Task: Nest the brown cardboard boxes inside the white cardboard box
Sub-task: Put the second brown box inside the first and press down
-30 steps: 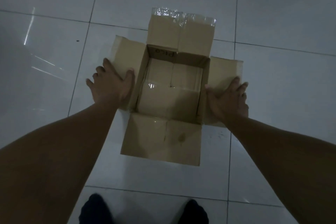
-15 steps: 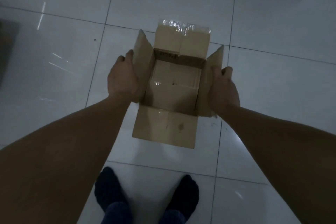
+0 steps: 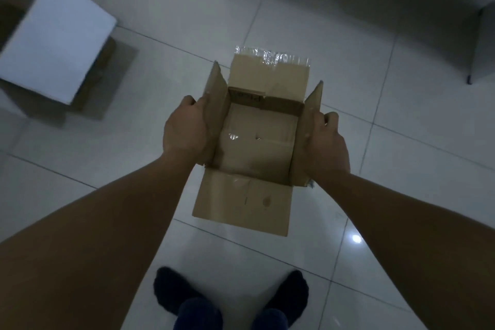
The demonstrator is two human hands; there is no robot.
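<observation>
Floor: glossy white tiles (image 3: 401,195) | Held: open brown box (image 3: 257,142), left hand (image 3: 187,128) and right hand (image 3: 325,147) gripping its sides | Far left: white box (image 3: 56,37)

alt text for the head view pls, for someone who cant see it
Both hands, left and right, grip the sides of an open, empty brown box above a tiled floor. A white box sits at upper left, the person's dark-socked feet below.

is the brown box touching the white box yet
Apart. The head view shows bare floor tile between the brown box, held in both hands, and the white box.
</observation>
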